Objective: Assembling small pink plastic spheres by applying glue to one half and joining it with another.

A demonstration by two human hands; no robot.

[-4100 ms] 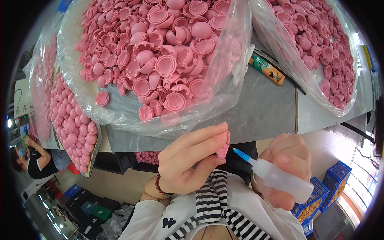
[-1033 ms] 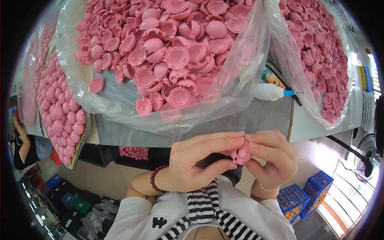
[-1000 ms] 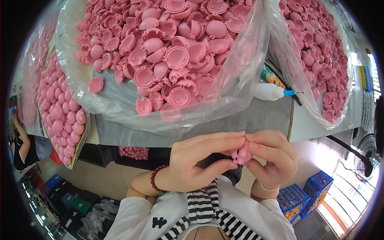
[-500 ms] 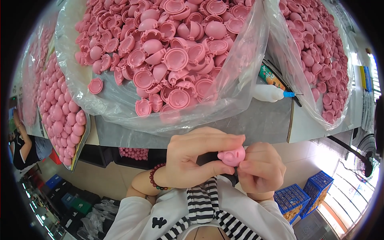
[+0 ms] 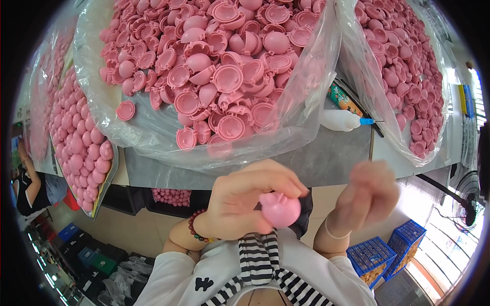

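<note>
Between the thumb and fingers of my left hand (image 5: 237, 201) is a round pink plastic ball (image 5: 282, 211) with small ear-like bumps on top. Its smooth rounded side shows, close in front of my chest. My right hand (image 5: 368, 196) is raised apart from the ball, off to the right past the table edge. Motion smears its fingers, so whether they hold anything is unclear. Beyond my hands, a heap of pink half-shells (image 5: 228, 80) lies on a clear plastic bag (image 5: 204, 162) on the grey table (image 5: 148, 166).
A white squeeze bottle (image 5: 341, 120) with a blue needle tip lies right of the heap, beside a green packet (image 5: 343, 99). Another bag of pink shells (image 5: 416, 92) sits farther right. Finished-looking pink balls (image 5: 76, 140) fill a tray at left. Blue crates (image 5: 371, 257) stand on the floor.
My right hand has left the ball and swung up to the right. In my left hand the ball has turned, from its face-like side to its smooth side, and shifted slightly left.
</note>
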